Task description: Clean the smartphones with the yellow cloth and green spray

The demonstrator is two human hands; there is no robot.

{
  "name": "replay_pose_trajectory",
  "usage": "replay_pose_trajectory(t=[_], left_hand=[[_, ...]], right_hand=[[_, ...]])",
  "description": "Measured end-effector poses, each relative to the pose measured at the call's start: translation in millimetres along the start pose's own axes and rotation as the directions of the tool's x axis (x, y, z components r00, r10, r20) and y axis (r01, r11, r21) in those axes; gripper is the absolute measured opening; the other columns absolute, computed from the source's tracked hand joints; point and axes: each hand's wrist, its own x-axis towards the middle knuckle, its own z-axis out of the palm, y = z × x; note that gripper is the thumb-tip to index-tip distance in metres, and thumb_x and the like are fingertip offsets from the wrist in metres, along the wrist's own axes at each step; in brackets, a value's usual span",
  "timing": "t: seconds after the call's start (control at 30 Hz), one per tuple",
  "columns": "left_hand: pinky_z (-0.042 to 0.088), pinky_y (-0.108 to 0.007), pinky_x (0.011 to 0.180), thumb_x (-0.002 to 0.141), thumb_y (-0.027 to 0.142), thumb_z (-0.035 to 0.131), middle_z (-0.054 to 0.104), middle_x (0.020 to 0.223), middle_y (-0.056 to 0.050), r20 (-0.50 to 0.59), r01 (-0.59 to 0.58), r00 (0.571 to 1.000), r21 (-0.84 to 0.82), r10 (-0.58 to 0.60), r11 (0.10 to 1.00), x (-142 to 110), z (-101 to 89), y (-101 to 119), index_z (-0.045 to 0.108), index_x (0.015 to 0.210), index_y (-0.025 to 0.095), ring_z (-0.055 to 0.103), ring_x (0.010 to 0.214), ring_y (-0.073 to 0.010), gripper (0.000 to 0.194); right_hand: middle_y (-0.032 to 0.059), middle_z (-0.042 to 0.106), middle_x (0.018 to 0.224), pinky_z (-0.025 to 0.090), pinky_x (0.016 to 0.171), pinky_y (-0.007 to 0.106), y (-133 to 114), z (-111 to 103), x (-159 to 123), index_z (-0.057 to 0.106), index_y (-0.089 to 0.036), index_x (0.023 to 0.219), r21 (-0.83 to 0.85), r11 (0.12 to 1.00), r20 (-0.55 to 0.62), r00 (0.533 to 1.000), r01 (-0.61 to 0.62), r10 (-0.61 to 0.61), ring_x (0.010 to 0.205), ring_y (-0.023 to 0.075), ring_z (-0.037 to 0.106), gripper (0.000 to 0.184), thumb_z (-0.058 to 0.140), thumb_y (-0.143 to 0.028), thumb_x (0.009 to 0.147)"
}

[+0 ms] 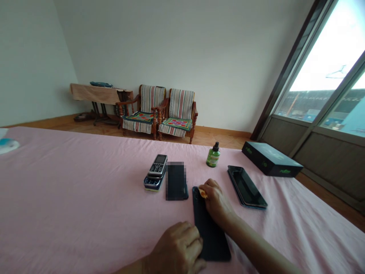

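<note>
A dark tablet [211,232] lies on the pink sheet, back side up, with its camera at the far left corner. My left hand [182,245] is closed at the tablet's near left edge, fingers curled against it. Pinched in my right hand [213,199] is a small yellow-orange cloth [203,193], pressed on the tablet's far end beside the camera. My right fingers hide most of the cloth. Left of the tablet lies a dark phone [176,180], partly blurred out. Beyond my right hand stands a green bottle [213,156] with a black cap.
Stacked keypad phones [157,166] lie left of the dark phone. To the right are another tablet [247,187] on a stack and a black box [270,159]. Two wooden chairs [178,110] and a covered sewing table [95,92] stand by the wall beyond the bed [85,198].
</note>
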Motion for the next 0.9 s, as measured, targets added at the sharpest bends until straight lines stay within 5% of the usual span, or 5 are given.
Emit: replay_pose_trajectory(t=[0.2,0.53,0.9], left_hand=[[0.050,-0.025,0.074,0.078,0.024,0.078,0.068,0.086,-0.003,0.016,-0.100,0.995,-0.006,0.100,0.995,-0.5,4.7,-12.1,0.063,0.093,0.013,0.062,0.079,-0.0178,0.024],[0.050,-0.022,0.071,0.087,0.027,0.070,0.065,0.084,0.000,0.015,0.039,0.999,-0.075,-0.038,0.996,0.4,-2.0,-1.6,0.063,0.089,0.017,0.061,0.078,-0.0151,0.013],[0.049,-0.022,0.075,0.080,0.021,0.076,0.067,0.088,-0.001,0.020,0.033,0.999,-0.089,-0.032,0.995,0.8,-1.0,-3.3,0.063,0.093,0.016,0.062,0.081,-0.0165,0.019]], right_hand=[[0.0075,0.056,0.085,0.045,0.075,0.031,4.2,5.0,-6.7,0.068,-0.016,0.087,0.025,0.999,-0.014,1.000,0.026,-0.026,0.084,0.0206,0.052,0.042,0.041,0.008,0.066],[0.0064,0.060,0.086,0.047,0.066,0.030,-13.7,-6.6,-59.6,0.064,-0.019,0.091,0.127,0.990,0.040,0.997,0.055,-0.060,0.078,0.0204,0.054,0.043,0.043,0.008,0.065],[0.0063,0.057,0.079,0.044,0.071,0.029,11.4,4.7,0.6,0.067,-0.016,0.079,0.068,0.998,-0.011,1.000,-0.002,0.003,0.078,0.0195,0.054,0.034,0.044,0.006,0.068]])
